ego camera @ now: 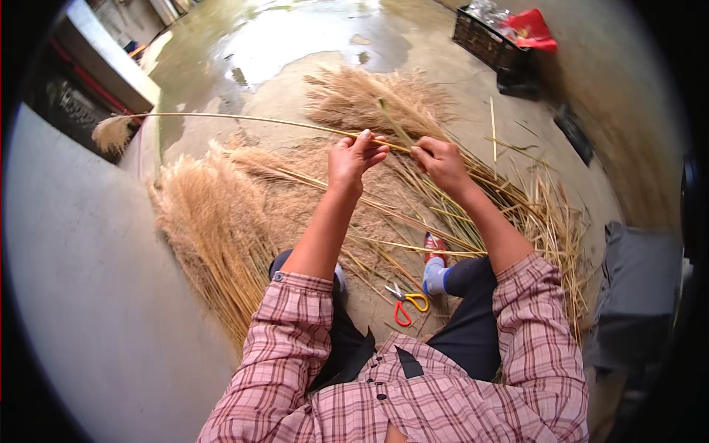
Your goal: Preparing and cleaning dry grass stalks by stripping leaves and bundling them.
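A long reed stalk (pixel 243 117) stretches out to the left, with a fluffy seed plume (pixel 112 134) drooping at its far end. My left hand (pixel 354 160) pinches the stalk between thumb and fingers, near its lower end. Close to the stalk's right end, my right hand (pixel 443 166) is closed on it. A pale green leaf or sheath strip (pixel 392 120) rises from beside the right fingers; whether it is still joined to the stalk cannot be seen. Below my hands, several loose stalks (pixel 388 213) lie across fluff on the floor.
Plumed reeds are heaped at the left (pixel 207 216) and ahead (pixel 371 97). Stripped straw (pixel 554 232) lies at the right. Scissors (pixel 407 302) with red and yellow handles rest between my feet. Beyond are a wet floor patch (pixel 299 41) and a black crate (pixel 487 39); a wall (pixel 94 266) stands left.
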